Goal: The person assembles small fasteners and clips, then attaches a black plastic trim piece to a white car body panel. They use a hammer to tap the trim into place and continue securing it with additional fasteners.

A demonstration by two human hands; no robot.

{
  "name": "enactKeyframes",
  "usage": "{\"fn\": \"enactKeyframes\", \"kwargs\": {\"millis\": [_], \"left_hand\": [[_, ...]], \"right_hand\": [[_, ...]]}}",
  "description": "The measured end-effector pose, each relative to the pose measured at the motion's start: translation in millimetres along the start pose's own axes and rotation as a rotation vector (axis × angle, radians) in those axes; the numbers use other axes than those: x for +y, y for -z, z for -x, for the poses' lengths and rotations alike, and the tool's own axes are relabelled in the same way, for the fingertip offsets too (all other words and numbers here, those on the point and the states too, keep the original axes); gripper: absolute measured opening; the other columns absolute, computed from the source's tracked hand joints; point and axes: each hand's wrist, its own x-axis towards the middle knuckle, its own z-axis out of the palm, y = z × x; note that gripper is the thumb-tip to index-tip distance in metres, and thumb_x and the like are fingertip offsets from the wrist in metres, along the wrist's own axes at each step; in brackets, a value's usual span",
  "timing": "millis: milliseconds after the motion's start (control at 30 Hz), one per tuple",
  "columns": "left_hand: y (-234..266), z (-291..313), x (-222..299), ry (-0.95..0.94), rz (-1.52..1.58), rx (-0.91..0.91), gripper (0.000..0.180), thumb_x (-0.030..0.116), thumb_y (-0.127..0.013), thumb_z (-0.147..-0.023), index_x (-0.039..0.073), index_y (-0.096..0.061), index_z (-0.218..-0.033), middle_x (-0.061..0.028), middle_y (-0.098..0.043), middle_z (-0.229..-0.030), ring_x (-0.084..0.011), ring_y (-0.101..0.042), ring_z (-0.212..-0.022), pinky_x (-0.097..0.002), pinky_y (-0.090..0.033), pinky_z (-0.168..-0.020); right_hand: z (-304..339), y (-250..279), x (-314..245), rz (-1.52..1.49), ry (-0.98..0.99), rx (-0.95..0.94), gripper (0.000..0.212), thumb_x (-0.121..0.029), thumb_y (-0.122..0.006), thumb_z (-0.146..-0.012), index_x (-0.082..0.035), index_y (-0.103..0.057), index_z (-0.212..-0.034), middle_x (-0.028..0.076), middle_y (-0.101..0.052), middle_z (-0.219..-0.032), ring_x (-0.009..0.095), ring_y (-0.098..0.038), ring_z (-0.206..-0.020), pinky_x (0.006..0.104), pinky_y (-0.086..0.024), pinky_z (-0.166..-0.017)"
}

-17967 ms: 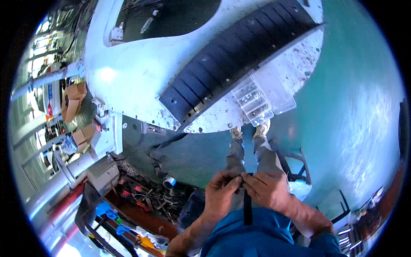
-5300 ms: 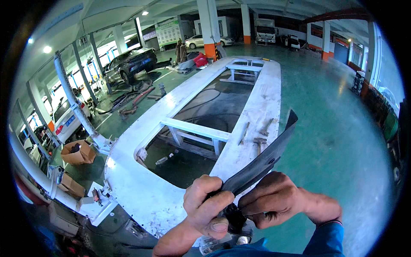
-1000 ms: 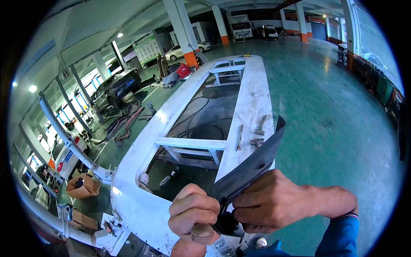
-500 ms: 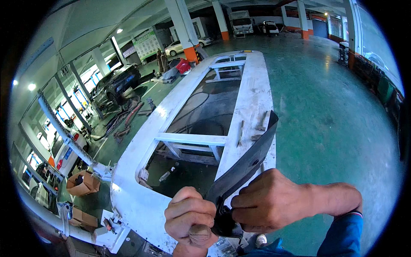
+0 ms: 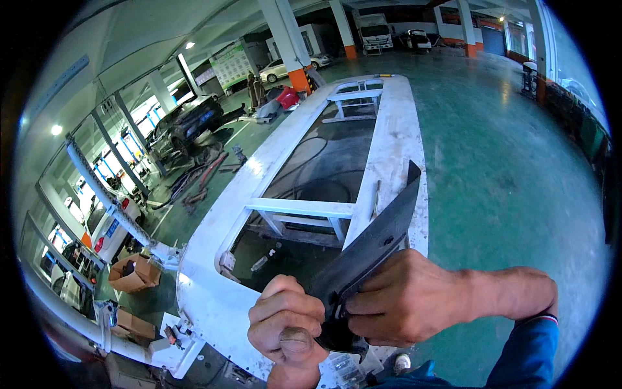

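I hold a long, dark grey-black panel (image 5: 370, 244) out in front of me, with a small hole in its face and a folded lower edge. It slants up and away to the right. My left hand (image 5: 288, 321) is closed around its near end, thumb pointing towards me. My right hand (image 5: 405, 299) forms a fist against the panel's right side, knuckles up, gripping its edge. The fingertips of both hands are partly hidden. Below the panel lies a white frame bench (image 5: 396, 123) with large openings. A thin metal rod (image 5: 376, 200) rests on the bench's right rail, just beyond the panel.
A cardboard box (image 5: 135, 273) stands on the floor at left, beside a white post (image 5: 116, 211). Farther off are a dark car (image 5: 188, 123), a red part (image 5: 287, 97) and an orange-based pillar (image 5: 300, 79). Green floor (image 5: 486, 175) stretches along the right.
The panel has turned so more of its broad face shows, and it now covers the hammer seen earlier on the bench. Both hands keep their grip. My view has shifted slightly left.
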Motion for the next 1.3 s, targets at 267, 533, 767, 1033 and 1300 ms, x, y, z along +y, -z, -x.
{"fn": "enactKeyframes", "kwargs": {"millis": [267,533,767,1033,1300], "left_hand": [[0,-4,1,-0.016,0.0,0.009,0.066,0.058,-0.059,-0.093,0.006,-0.051,-0.052,-0.0066,-0.058,-0.055,-0.0174,-0.048,-0.052,-0.0313,-0.034,-0.05],[12,-7,2,-0.063,0.0,0.013,0.06,0.049,-0.062,-0.093,0.004,-0.051,-0.053,-0.0078,-0.058,-0.056,-0.0183,-0.047,-0.052,-0.0318,-0.035,-0.05],[6,-10,7,-0.1,-0.107,-0.012,0.062,0.053,-0.047,-0.098,0.011,-0.046,-0.052,-0.0083,-0.055,-0.051,-0.0182,-0.042,-0.047,-0.0355,-0.035,-0.058],[5,-9,2,-0.089,0.032,-0.002,0.058,0.045,-0.063,-0.092,0.003,-0.051,-0.054,-0.0083,-0.058,-0.055,-0.0188,-0.047,-0.051,-0.0324,-0.038,-0.05],[3,-9,1,-0.061,0.048,-0.025,0.059,0.045,-0.062,-0.093,0.003,-0.051,-0.053,-0.008,-0.058,-0.055,-0.0189,-0.048,-0.051,-0.0322,-0.038,-0.049]], "right_hand": [[-13,7,-8,0.097,0.035,-0.087,0.017,-0.023,-0.061,-0.071,-0.008,-0.052,-0.07,0.005,-0.049,-0.074,0.021,-0.059,-0.066,0.0355,-0.05,-0.052],[-10,-7,-12,0.026,-0.095,-0.009,0.02,-0.021,-0.066,-0.073,-0.008,-0.051,-0.074,0.005,-0.046,-0.073,0.022,-0.058,-0.064,0.036,-0.048,-0.049],[4,-10,-20,-0.151,-0.308,0.038,0.023,-0.014,-0.075,-0.076,-0.01,-0.07,-0.099,0.006,-0.067,-0.087,0.023,-0.066,-0.067,0.0335,-0.052,-0.053],[6,-17,-18,-0.542,-0.503,0.168,0.021,-0.004,-0.076,-0.072,-0.006,-0.07,-0.092,0.009,-0.066,-0.079,0.026,-0.067,-0.07,0.0339,-0.052,-0.06],[2,-17,-13,-0.539,-0.423,0.182,0.016,-0.001,-0.076,-0.072,-0.007,-0.07,-0.086,0.007,-0.068,-0.077,0.023,-0.067,-0.067,0.0327,-0.05,-0.056]]}}
